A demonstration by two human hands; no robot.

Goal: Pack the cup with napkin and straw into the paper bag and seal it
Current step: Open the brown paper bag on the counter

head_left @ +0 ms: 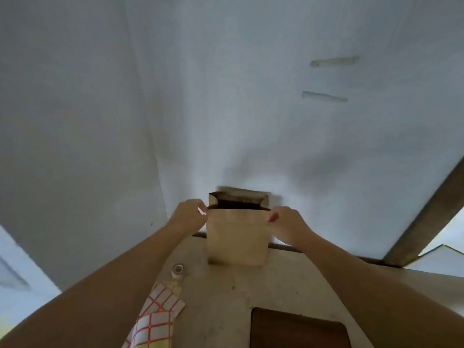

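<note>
Paper bag (236,237) stands upright at the far edge of the table (288,280), right against the white wall (226,96). Mouth is open, dark inside; contents can't be made out, so no telling where cup, napkin or straw are.

Left hand (187,216) pinches the bag's top rim at the left corner, fingers curled on the paper. Right hand (286,222) pinches the top rim at the right corner, thumb on the near face. Both forearms reach in from the near side, flanking the bag.

Around it:
- small tape roll (178,270) on the table, near-left of the bag, just beside the left forearm
- sheets of red-bordered white sticker labels (160,310) nearer still on the left, partly under the left arm
- dark brown panel (298,330) on the table's near right, between the arms
- slanted grey bar (426,214) against the wall on the far right, well apart from the bag
- two faint tape marks (331,61) high on the wall
</note>
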